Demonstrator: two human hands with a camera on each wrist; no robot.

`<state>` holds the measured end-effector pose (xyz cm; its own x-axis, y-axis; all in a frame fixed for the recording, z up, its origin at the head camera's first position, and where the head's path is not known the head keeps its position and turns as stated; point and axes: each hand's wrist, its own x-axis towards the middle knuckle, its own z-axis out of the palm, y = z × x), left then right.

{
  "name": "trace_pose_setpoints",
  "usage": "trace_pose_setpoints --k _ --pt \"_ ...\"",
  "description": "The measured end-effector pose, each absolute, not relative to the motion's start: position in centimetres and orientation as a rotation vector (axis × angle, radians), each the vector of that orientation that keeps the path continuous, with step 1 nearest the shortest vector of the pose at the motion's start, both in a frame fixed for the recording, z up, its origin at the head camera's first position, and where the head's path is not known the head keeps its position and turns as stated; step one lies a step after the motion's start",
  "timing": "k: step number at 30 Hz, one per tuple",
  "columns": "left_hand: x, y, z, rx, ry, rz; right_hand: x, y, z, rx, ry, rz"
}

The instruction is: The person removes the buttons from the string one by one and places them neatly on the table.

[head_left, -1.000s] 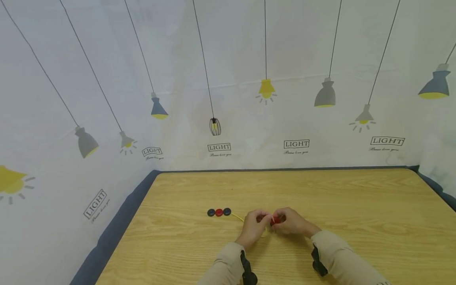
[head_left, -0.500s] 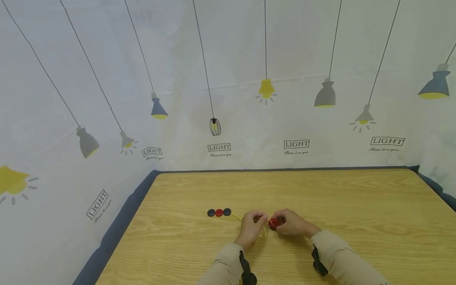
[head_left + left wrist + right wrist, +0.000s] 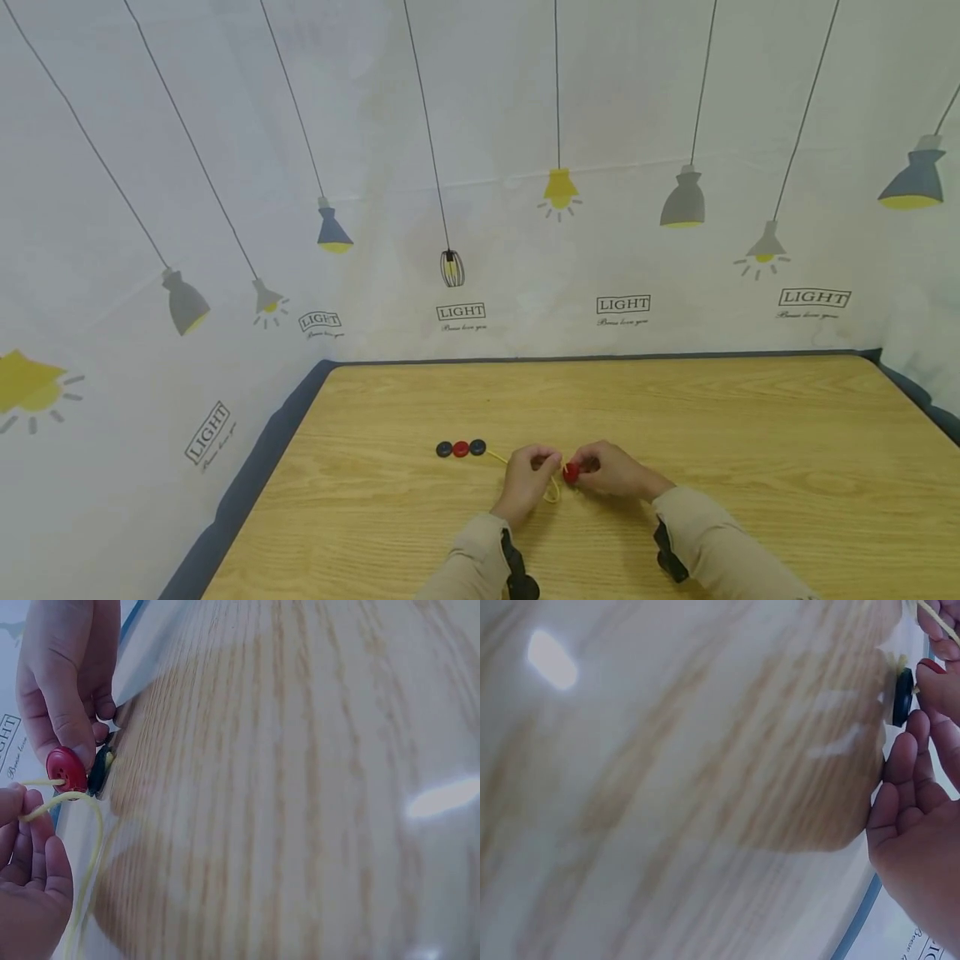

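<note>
In the head view my left hand pinches a yellow cord close to my right hand. My right hand holds a red button by its edge between thumb and finger. In the left wrist view the cord meets the red button's holed face, and a loop of it hangs from the left fingertips. A dark button with a bit of yellow on it shows right behind the red one. From the right wrist, this dark button appears next to my right fingertips.
On the wooden table, to the left of my hands, a dark button, a red button and another dark button lie in a row. Yellow cord runs from their right end towards my left hand. A lamp-printed curtain stands behind the table.
My hands have drawn slightly apart since a second ago, and the cord's loop now shows below my left hand. The red button has shifted slightly left and is more exposed in my right fingers.
</note>
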<state>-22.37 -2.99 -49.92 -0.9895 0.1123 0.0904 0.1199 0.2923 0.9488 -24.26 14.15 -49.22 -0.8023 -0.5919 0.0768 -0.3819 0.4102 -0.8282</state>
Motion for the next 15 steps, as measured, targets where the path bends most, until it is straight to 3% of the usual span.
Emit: trace_pose_setpoints --k 15 --pt "-22.31 -3.99 -50.05 -0.217 -2.559 -1.792 -24.04 14.33 -49.44 -0.794 2.528 -1.371"
